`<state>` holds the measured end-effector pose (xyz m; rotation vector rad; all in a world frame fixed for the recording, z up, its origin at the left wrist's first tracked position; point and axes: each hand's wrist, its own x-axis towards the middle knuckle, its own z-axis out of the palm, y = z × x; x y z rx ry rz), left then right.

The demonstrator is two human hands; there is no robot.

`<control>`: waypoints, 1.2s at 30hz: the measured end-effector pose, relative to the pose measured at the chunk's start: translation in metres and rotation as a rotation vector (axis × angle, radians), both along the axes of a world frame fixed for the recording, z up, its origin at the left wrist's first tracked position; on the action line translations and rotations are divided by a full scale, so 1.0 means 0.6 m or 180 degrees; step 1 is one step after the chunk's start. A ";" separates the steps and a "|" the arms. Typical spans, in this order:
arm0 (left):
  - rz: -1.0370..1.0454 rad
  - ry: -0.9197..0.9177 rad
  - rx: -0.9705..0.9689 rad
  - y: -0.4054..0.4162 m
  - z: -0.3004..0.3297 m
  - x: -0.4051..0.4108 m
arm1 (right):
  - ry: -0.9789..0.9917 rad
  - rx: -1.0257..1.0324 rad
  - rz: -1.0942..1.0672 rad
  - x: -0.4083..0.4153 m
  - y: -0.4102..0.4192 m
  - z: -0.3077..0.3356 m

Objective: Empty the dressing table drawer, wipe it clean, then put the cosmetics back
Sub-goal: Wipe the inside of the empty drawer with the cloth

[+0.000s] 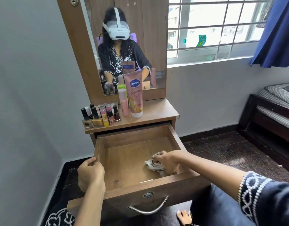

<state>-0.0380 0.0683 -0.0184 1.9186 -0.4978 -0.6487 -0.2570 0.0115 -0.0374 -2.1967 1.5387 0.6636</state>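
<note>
Head view: our right hand (163, 160) covers most of the rag (154, 166) it's bunching up on the drawer (124, 160) floor, near the front right corner. Left hand (90, 174) curls around the drawer's left wall.

The right hand (163, 160) covers much of the crumpled cloth (154, 166) in the drawer (140, 185), whose front wall hides the near floor. Labels on small bottles (98, 116) are too small to read; the Vaseline tube (135, 93) screens items behind it.
</note>
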 end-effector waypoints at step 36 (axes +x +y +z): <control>0.0017 -0.0017 -0.0027 -0.002 -0.001 0.001 | 0.0361 -0.0128 -0.0509 0.056 0.019 -0.001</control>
